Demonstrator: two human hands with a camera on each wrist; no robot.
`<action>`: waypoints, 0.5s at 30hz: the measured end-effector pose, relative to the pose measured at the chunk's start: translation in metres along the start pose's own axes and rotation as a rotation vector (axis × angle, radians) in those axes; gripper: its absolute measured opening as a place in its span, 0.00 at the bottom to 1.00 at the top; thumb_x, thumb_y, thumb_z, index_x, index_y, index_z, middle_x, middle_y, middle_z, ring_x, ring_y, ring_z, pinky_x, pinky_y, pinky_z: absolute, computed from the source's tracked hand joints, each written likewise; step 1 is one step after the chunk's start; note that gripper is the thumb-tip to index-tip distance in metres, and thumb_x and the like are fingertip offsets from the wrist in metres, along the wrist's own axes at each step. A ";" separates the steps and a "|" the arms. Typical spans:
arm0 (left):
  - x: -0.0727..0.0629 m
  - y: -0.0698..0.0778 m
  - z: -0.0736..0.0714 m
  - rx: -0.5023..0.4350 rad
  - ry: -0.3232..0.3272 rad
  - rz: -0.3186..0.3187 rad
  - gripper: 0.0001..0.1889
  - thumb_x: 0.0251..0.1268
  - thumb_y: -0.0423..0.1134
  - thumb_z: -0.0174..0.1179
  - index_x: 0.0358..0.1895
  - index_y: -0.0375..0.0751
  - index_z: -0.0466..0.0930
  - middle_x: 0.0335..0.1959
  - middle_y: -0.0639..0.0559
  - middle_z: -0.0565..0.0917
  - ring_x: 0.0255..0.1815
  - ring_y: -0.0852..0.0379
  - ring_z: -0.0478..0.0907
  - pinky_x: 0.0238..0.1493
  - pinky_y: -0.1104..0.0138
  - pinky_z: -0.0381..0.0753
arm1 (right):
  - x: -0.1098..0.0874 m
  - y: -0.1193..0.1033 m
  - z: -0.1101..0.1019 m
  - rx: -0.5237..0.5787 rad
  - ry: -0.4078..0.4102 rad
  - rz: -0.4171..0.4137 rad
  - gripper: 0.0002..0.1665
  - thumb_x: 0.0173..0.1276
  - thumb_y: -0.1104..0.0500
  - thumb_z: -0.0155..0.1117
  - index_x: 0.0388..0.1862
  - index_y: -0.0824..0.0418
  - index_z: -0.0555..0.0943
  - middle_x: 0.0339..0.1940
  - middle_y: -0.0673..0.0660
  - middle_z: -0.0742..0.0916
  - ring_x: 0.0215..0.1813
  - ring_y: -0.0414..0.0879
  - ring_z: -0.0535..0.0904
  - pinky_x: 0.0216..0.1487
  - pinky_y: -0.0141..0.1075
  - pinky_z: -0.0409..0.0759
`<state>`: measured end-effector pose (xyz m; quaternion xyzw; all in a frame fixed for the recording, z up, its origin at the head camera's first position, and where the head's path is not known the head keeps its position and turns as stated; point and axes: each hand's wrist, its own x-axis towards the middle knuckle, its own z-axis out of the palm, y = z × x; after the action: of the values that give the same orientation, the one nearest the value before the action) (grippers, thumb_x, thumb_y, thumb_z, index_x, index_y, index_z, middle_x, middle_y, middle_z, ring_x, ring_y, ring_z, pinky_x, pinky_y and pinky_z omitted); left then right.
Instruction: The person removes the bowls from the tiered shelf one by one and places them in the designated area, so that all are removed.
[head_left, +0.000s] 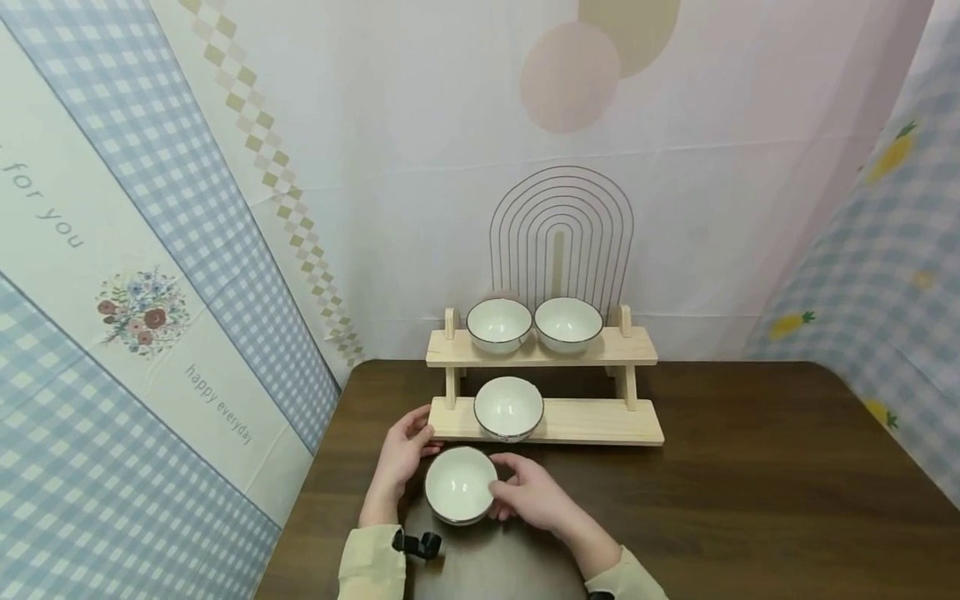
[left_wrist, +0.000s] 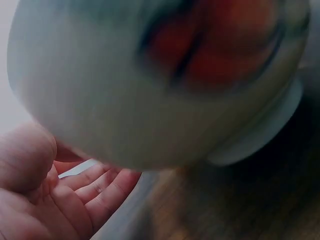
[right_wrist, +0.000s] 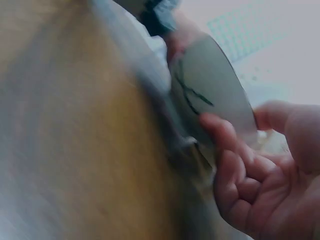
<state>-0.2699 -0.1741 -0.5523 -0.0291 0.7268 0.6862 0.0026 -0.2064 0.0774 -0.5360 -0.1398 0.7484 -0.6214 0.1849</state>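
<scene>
A white bowl (head_left: 459,483) with a dark rim is in front of the wooden rack, held at its right side by my right hand (head_left: 528,493). The right wrist view shows the thumb at the rim and fingers under the outer wall of the bowl (right_wrist: 215,90), which bears a green line pattern. My left hand (head_left: 402,450) is beside the rack's lower left corner, left of the bowl; its fingers look relaxed in the left wrist view. Whether it touches the rack is unclear. A red motif marks the bowl (left_wrist: 100,100) there.
The two-tier wooden rack (head_left: 600,421) stands at the table's back. Two similar bowls, a left one (head_left: 498,323) and a right one (head_left: 568,323), sit on its upper tier. Another bowl (head_left: 508,407) sits on the lower tier. Behind hangs a patterned cloth (head_left: 420,208).
</scene>
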 end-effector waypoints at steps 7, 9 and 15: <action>0.001 0.000 0.000 0.048 0.016 0.012 0.22 0.82 0.27 0.55 0.74 0.28 0.72 0.58 0.30 0.82 0.48 0.42 0.85 0.47 0.57 0.89 | 0.002 0.000 0.016 0.065 0.084 0.003 0.37 0.73 0.64 0.65 0.76 0.79 0.67 0.24 0.59 0.89 0.24 0.44 0.84 0.27 0.35 0.82; 0.001 0.001 0.000 0.063 0.021 0.018 0.22 0.82 0.28 0.55 0.74 0.27 0.72 0.58 0.31 0.82 0.50 0.41 0.85 0.46 0.58 0.88 | 0.003 0.000 0.017 0.070 0.096 -0.003 0.37 0.74 0.64 0.65 0.76 0.79 0.66 0.24 0.59 0.89 0.24 0.44 0.84 0.28 0.35 0.83; 0.002 0.000 0.000 0.089 0.028 0.010 0.22 0.83 0.29 0.56 0.74 0.29 0.73 0.59 0.32 0.82 0.52 0.43 0.83 0.48 0.58 0.87 | 0.005 0.003 0.021 0.082 0.124 -0.006 0.36 0.74 0.65 0.64 0.75 0.79 0.67 0.24 0.59 0.89 0.25 0.45 0.84 0.29 0.37 0.85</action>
<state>-0.2714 -0.1743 -0.5521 -0.0349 0.7567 0.6528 -0.0095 -0.2016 0.0570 -0.5429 -0.0956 0.7319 -0.6595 0.1419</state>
